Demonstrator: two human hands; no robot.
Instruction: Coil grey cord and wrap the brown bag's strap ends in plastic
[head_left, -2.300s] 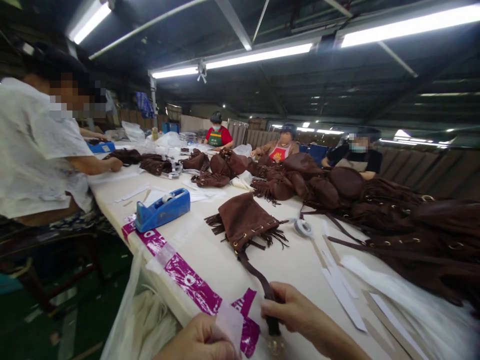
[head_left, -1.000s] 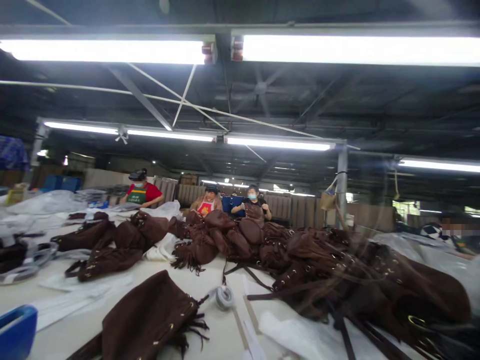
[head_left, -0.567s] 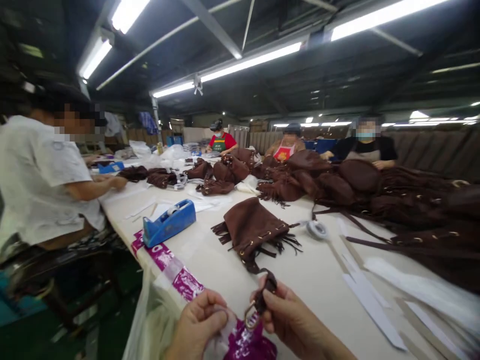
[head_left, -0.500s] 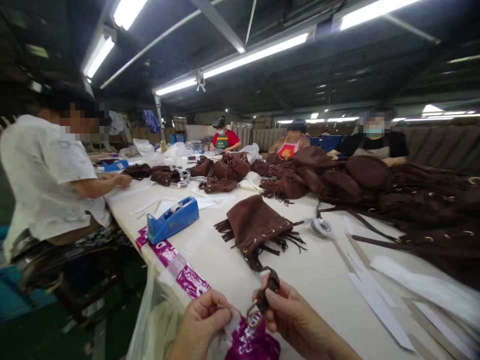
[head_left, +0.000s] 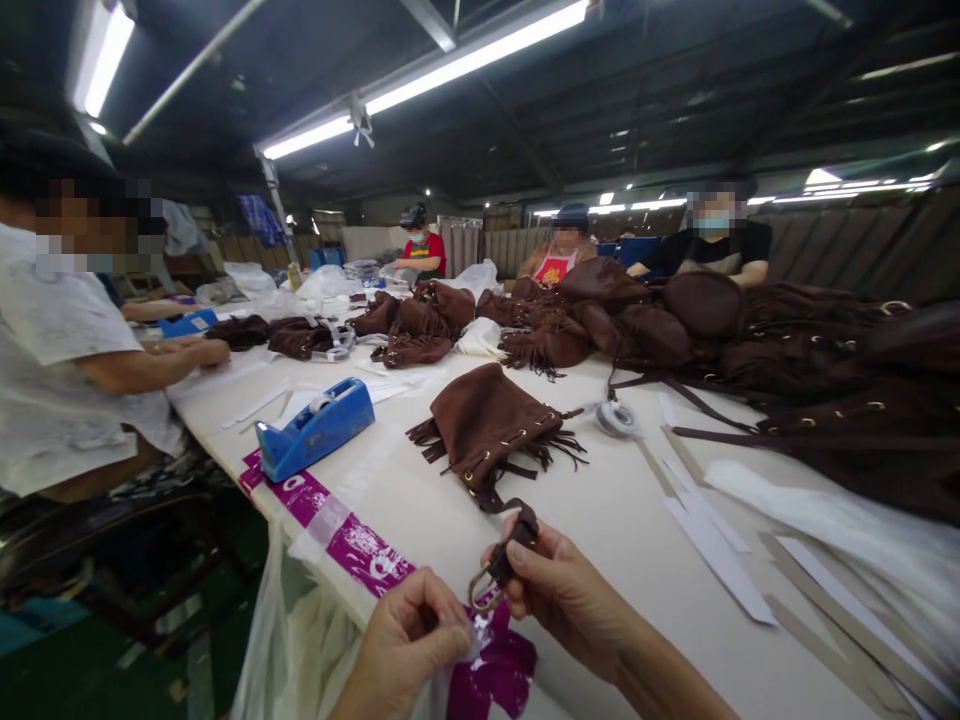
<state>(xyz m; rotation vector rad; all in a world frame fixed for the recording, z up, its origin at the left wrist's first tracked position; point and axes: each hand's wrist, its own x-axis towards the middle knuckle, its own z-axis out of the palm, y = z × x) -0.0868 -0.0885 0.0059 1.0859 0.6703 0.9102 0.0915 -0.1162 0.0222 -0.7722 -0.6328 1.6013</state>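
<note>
A dark brown strap (head_left: 523, 522) is gripped by my right hand (head_left: 566, 592), its thumb pressed over it. From the strap's end hangs a gold-coloured metal buckle (head_left: 472, 590), pointing toward my left hand (head_left: 412, 632). The left thumb and forefinger are pinched together on what looks like a bit of clear film, largely hidden by the fingers. Beyond my hands lies a small brown fringed bag (head_left: 487, 412) with gold eyelets, and the strap runs back to it. Below the buckle, purple-and-white printed tape (head_left: 491, 668) covers the table edge.
A blue tape dispenser (head_left: 319, 430) stands at the left table edge. A roll of tape (head_left: 616, 420) lies right of the bag, near white paper strips (head_left: 716, 560). Brown bags (head_left: 660, 330) are heaped behind. A co-worker in a white shirt (head_left: 67, 370) is at left; several others are across the table.
The view has swung slightly right and down, so the scene sits further left and higher. My right hand still holds the strap, and my left fingers stay pinched near the buckle.
</note>
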